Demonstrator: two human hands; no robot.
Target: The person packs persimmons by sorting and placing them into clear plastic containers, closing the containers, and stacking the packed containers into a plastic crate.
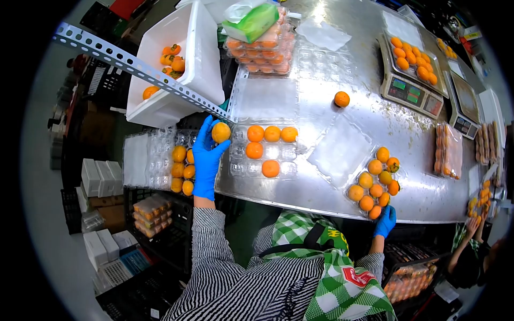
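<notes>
My left hand (208,155), in a blue glove, holds an orange persimmon (220,132) between thumb and fingers. Right of it lies a clear plastic tray (238,168) with several persimmons and some bare cups. Left of it, another clear tray (159,163) holds persimmons in its right part. My right hand (385,222), also gloved, is at the table's front edge, its fingers closed at the near corner of a clear tray with persimmons (376,190). Its fingertips are partly hidden. A single persimmon (341,99) rests farther back on the metal table (257,195).
A white foam box (206,64) with persimmons stands behind a perforated metal bar (134,69). Stacked packed trays (265,53) carry a green tissue pack (251,22). A scale (412,96) bears a filled tray. Another person's hands (472,227) are at far right.
</notes>
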